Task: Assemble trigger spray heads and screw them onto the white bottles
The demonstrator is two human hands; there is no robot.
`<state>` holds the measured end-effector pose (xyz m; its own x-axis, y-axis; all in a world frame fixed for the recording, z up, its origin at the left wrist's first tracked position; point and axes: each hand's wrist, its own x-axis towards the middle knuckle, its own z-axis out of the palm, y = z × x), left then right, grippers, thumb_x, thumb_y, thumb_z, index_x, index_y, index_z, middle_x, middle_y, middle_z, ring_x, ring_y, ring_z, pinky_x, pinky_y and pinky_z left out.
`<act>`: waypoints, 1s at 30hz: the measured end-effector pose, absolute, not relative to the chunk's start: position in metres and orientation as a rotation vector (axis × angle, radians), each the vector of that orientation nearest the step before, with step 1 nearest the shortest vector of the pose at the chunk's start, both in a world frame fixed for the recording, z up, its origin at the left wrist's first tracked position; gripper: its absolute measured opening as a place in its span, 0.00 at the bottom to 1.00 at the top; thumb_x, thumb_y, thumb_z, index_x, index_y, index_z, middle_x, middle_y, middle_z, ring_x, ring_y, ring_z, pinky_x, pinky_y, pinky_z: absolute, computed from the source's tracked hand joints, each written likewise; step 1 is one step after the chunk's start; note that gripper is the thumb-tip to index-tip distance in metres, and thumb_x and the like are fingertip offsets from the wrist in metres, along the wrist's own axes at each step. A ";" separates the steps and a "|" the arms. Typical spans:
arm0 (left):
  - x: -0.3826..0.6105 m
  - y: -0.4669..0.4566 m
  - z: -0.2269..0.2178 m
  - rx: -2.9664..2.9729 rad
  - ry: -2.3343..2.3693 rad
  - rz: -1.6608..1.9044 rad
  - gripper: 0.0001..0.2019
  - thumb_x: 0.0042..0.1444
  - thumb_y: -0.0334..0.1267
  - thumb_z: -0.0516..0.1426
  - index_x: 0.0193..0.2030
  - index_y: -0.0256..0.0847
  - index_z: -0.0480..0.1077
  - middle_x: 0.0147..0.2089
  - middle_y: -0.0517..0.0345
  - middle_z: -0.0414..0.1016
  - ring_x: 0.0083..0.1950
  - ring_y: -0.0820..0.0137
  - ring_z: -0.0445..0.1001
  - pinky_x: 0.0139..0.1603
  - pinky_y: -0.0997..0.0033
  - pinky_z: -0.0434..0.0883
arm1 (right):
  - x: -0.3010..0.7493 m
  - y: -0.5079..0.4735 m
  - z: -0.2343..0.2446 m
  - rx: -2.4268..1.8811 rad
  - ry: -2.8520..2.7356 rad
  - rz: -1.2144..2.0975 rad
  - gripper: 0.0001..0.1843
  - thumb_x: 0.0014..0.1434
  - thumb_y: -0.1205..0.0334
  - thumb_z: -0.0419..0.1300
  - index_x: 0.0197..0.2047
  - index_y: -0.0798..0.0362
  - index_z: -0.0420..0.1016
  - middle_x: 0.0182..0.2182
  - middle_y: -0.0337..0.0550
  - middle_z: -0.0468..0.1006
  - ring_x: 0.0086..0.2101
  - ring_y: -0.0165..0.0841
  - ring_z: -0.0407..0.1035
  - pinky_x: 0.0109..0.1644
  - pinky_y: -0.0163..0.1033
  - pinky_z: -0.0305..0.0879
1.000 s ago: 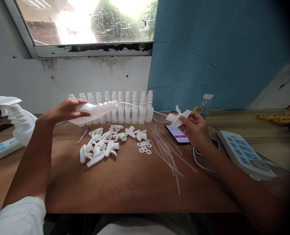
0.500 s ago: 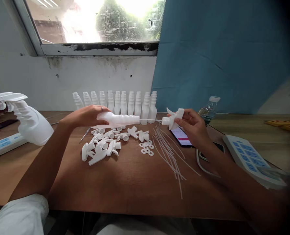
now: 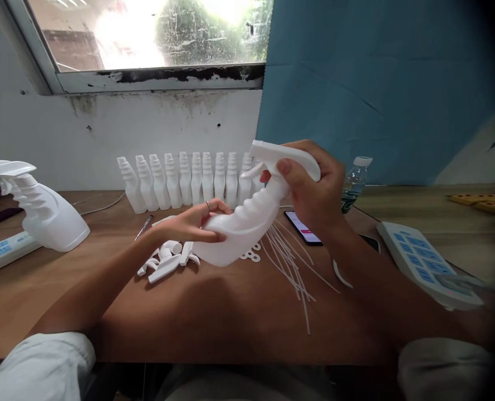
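Note:
A white spray bottle hangs tilted above the table, its base toward the lower left. My left hand is closed round its lower body. My right hand grips the white trigger spray head, which sits on the bottle's neck; the tube is out of sight. Beneath and left of the bottle lies a pile of loose trigger heads, partly hidden. White ring washers and thin plastic tubes lie to the right of the bottle's base.
A row of white bottles stands along the wall. A finished-looking spray bottle stands at left by a power strip. At right are a phone, a clear drink bottle and another power strip. A screwdriver lies behind the pile.
The trigger head has met the bottle neck, and the tube between them has gone from sight. The bottle has turned from level to tilted, neck up and right. My left hand has moved right.

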<state>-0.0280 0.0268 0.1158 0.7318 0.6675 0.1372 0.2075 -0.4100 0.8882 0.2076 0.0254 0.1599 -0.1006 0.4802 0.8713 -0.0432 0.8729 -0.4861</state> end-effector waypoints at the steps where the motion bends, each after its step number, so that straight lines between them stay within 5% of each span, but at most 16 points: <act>1: -0.022 0.023 0.112 1.928 0.634 0.590 0.24 0.53 0.40 0.64 0.53 0.43 0.59 0.45 0.54 0.70 0.43 0.68 0.72 0.38 0.72 0.70 | 0.204 0.024 0.159 -0.348 -1.601 0.461 0.10 0.60 0.51 0.63 0.38 0.49 0.74 0.28 0.39 0.74 0.28 0.32 0.71 0.31 0.37 0.68; 6: -0.006 0.013 0.103 1.862 0.568 0.500 0.26 0.53 0.36 0.64 0.54 0.45 0.56 0.49 0.53 0.70 0.48 0.65 0.73 0.47 0.63 0.72 | 0.190 0.021 0.154 -0.371 -1.593 0.513 0.11 0.59 0.53 0.63 0.36 0.52 0.74 0.26 0.37 0.72 0.26 0.28 0.69 0.28 0.33 0.65; 14: -0.018 0.020 0.108 2.108 0.577 0.361 0.35 0.52 0.42 0.65 0.62 0.49 0.52 0.58 0.49 0.65 0.60 0.59 0.68 0.54 0.58 0.72 | 0.180 0.019 0.143 -0.425 -1.575 0.761 0.12 0.59 0.52 0.62 0.35 0.53 0.71 0.23 0.35 0.71 0.24 0.25 0.64 0.26 0.31 0.62; 19: -0.031 0.012 0.143 2.292 0.538 0.822 0.25 0.62 0.47 0.56 0.63 0.51 0.54 0.62 0.47 0.62 0.58 0.62 0.68 0.51 0.64 0.74 | 0.172 0.010 0.139 -0.431 -1.480 0.908 0.14 0.57 0.50 0.65 0.34 0.53 0.70 0.24 0.35 0.70 0.24 0.25 0.64 0.26 0.31 0.62; 25: -0.015 -0.017 0.186 2.447 0.839 1.362 0.13 0.60 0.47 0.59 0.46 0.42 0.70 0.42 0.56 0.74 0.40 0.71 0.74 0.41 0.73 0.74 | 0.162 0.002 0.136 -0.399 -1.471 1.141 0.21 0.55 0.44 0.65 0.38 0.54 0.71 0.26 0.37 0.72 0.26 0.26 0.66 0.28 0.31 0.65; 30: -0.009 -0.024 0.187 2.504 0.864 1.516 0.10 0.57 0.44 0.62 0.33 0.39 0.70 0.35 0.58 0.75 0.32 0.75 0.71 0.32 0.75 0.72 | 0.166 0.004 0.130 -0.197 -1.608 1.438 0.29 0.58 0.35 0.55 0.39 0.56 0.69 0.26 0.43 0.74 0.29 0.34 0.72 0.30 0.37 0.69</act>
<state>-0.0089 -0.0237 0.1870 0.3476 0.5080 0.7881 0.4189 -0.8361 0.3541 0.1657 0.0043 0.1299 -0.5482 0.6546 0.5205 -0.4443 0.2993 -0.8444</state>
